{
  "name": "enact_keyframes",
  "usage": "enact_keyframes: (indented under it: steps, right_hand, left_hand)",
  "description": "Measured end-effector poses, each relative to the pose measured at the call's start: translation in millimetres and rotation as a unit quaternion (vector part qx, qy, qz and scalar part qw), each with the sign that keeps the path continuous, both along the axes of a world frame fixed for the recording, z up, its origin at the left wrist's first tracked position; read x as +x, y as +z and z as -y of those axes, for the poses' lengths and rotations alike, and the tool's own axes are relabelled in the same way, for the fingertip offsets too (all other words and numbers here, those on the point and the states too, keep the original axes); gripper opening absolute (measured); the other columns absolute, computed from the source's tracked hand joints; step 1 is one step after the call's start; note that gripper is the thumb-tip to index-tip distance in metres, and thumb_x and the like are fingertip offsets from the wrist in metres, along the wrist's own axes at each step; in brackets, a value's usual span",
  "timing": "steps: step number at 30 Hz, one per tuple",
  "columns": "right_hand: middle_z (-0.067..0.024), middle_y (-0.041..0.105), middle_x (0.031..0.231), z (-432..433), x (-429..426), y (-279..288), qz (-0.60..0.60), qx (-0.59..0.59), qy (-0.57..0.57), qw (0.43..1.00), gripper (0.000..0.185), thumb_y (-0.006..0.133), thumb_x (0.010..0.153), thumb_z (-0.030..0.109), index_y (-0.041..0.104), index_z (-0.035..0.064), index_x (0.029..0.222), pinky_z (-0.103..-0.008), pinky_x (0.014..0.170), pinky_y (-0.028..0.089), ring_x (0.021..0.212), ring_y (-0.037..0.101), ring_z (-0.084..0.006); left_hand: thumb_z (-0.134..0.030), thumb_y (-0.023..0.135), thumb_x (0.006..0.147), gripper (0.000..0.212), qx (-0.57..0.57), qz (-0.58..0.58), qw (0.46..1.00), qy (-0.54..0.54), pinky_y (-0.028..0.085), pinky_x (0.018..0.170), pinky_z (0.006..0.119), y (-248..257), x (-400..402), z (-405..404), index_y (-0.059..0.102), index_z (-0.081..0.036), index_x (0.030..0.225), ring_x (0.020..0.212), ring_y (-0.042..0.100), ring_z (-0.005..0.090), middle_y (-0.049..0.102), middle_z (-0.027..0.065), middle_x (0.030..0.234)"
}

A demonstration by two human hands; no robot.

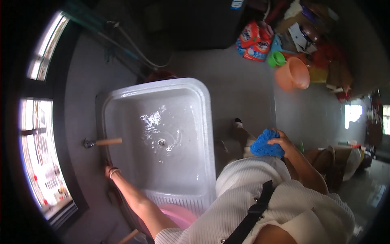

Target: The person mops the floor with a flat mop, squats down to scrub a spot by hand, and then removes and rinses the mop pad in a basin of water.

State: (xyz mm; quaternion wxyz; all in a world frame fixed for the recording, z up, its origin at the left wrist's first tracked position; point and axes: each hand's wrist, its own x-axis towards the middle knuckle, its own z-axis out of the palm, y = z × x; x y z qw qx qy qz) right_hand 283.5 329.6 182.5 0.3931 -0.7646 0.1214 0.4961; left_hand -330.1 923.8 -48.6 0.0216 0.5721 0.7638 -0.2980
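My right hand (pixel 280 141) is closed around a bunched blue cloth (pixel 266 144), held in front of my body and apart from the sink. My left arm reaches across to the wall at the back edge of a white sink (pixel 204 128). There my left hand (pixel 108 170) is small and in shadow, below the tap; what its fingers touch is hard to make out. Shallow water ripples around the metal drain (pixel 162 142) in the basin. From the wall, a chrome tap (pixel 89 143) with a tan tube (pixel 109 141) points over the basin.
A pink basin (pixel 178 213) rests on the sink's ribbed ledge (pixel 182 199). Red detergent bags (pixel 257 45), a green cup (pixel 276 59) and an orange bucket (pixel 292 74) stand on the floor. A hose (pixel 134 45) hangs along the wall beside a dark appliance (pixel 198 24).
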Motion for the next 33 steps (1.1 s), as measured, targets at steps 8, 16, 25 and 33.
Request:
enact_keyframes:
  steps: [8, 16, 25, 33]
  right_hand:
    - [-0.0115, 0.051, 0.105, 11, 31, 4, 0.02, 0.062, -0.051, 0.997, 0.062, 0.07, 0.058, 0.019, 0.046, 0.0134, 0.115, -0.0386, 0.081, 0.043, 0.095, 0.05, -0.0274]
    - [-0.0107, 0.052, 0.104, 19, 103, -22, 0.162, 0.193, 0.212, 0.944, 0.05, 0.065, 0.063, 0.014, 0.049, 0.012, 0.11, -0.0357, 0.081, 0.043, 0.095, 0.052, -0.026]
    - [-0.0097, 0.054, 0.11, -21, 213, 0, 0.141, 0.337, 0.44, 0.821, 0.046, 0.058, 0.067, 0.001, 0.049, 0.0071, 0.112, -0.0323, 0.086, 0.04, 0.1, 0.051, -0.0208]
    - [-0.0103, 0.054, 0.109, -9, 301, -9, 0.311, 0.278, 0.283, 0.864, 0.052, 0.065, 0.065, 0.011, 0.047, 0.0078, 0.113, -0.0338, 0.083, 0.042, 0.093, 0.055, -0.0252]
  left_hand:
    - [-0.012, 0.059, 0.073, 0.017, 0.472, 0.436, 0.615, 0.457, 0.046, 0.049, 0.029, 93, 150, 83, 0.056, 0.005, 0.077, 0.063, 0.058, 0.0206, 0.06, 0.0151, 0.075]
    - [-0.008, 0.057, 0.075, 0.031, 0.381, 0.697, 0.591, 0.144, 0.039, 0.048, 0.026, 166, 345, 205, 0.049, -0.007, 0.105, 0.059, 0.048, 0.0112, 0.053, 0.002, 0.076]
    - [-0.008, 0.072, 0.064, 0.056, -0.283, 0.737, 0.528, -0.313, 0.039, 0.086, 0.029, 206, 665, 418, 0.047, -0.005, 0.114, 0.102, 0.046, 0.0141, 0.047, 0.0048, 0.115]
    - [-0.011, 0.061, 0.077, 0.012, -0.211, 0.815, 0.533, 0.084, 0.044, 0.064, 0.021, 184, 740, 470, 0.06, 0.0, 0.081, 0.068, 0.054, 0.0069, 0.059, -0.0008, 0.073]
